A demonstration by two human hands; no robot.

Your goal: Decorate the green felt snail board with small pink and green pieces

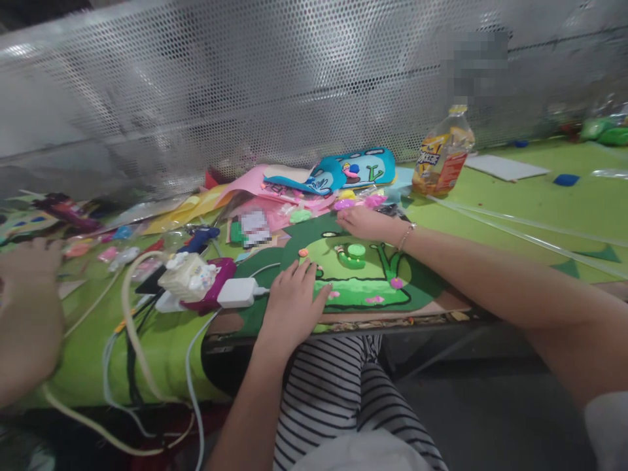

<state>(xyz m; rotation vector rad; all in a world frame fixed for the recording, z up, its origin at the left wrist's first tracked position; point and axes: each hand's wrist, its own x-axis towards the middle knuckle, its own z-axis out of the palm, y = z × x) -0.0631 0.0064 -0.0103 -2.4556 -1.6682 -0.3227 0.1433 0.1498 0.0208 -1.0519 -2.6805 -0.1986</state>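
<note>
A green craft picture [358, 301], with raised green and pink shapes and black outlines, lies at the table's front edge. My left hand [294, 301] rests on its left part, fingers spread and flat. At its upper edge is my right hand [367, 224], with its fingers bent down and together; whatever they hold, if anything, is hidden. Just beyond those fingers sit small packets of coloured clay [350, 201], yellow, purple and pink. A light green round piece [356, 250] stands out in the picture's middle, between my two hands.
Left of the picture are a power strip [196, 281], a white charger [237, 292] and looping cables. Another person's hand [29, 314] is at far left. Behind lie a blue craft picture [367, 168] and coloured sheets; a drink bottle [444, 157] stands before a perforated metal panel [275, 85].
</note>
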